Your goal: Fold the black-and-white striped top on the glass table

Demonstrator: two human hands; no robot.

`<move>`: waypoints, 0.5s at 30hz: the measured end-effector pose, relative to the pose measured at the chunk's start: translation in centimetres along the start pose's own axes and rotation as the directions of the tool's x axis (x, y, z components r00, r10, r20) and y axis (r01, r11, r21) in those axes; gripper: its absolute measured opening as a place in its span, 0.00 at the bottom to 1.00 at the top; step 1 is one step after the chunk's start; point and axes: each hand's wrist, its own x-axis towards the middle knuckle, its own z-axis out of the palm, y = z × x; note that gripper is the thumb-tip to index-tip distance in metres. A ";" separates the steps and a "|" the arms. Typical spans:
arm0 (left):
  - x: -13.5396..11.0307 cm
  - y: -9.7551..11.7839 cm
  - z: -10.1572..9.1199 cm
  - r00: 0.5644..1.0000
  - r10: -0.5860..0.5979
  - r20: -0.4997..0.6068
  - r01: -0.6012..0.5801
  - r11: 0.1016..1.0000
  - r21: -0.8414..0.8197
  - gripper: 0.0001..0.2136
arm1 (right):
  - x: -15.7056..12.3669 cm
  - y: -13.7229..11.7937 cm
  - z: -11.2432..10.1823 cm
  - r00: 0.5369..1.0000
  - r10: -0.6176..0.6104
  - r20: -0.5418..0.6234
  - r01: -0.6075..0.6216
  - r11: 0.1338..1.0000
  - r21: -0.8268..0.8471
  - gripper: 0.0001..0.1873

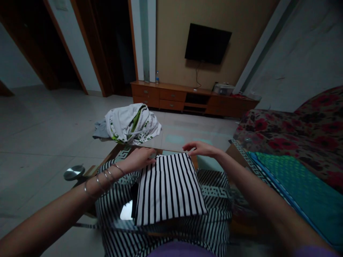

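A black-and-white striped garment (168, 189) lies folded on a glass-topped table (187, 137), with more striped cloth spread under it. My left hand (140, 159), with bangles on the wrist, rests on the fold's far left corner, fingers curled over the edge. My right hand (199, 148) presses on the far right corner, fingers stretched out along the top edge. Both hands touch the same folded piece.
A heap of white and green-printed clothes (131, 125) sits on the table's far left. A floral sofa (300, 135) with a teal cloth (297, 189) stands at right. A wooden TV cabinet (187, 98) and wall TV (207, 43) are beyond. A round metal object (73, 173) is at left.
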 end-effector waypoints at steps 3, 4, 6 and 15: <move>0.9 -0.8 0.1 0.991 -0.119 0.053 0.113 0.988 0.103 0.17 | 1.5 0.8 -0.3 0.983 -0.023 0.180 0.001 0.993 0.122 0.27; 1.1 -1.0 0.0 0.989 -0.125 0.075 0.117 0.988 0.098 0.17 | 1.8 0.9 -0.2 0.975 -0.026 0.223 -0.005 0.990 0.138 0.27; 1.5 -1.2 -0.2 0.989 -0.111 0.101 0.104 0.992 0.077 0.14 | 2.2 1.0 -0.2 0.956 -0.021 0.293 -0.025 0.988 0.154 0.25; 2.3 0.1 -1.6 0.990 -0.122 0.077 0.121 0.993 0.014 0.10 | 1.5 2.2 -1.3 0.934 -0.001 0.357 -0.083 0.972 0.219 0.17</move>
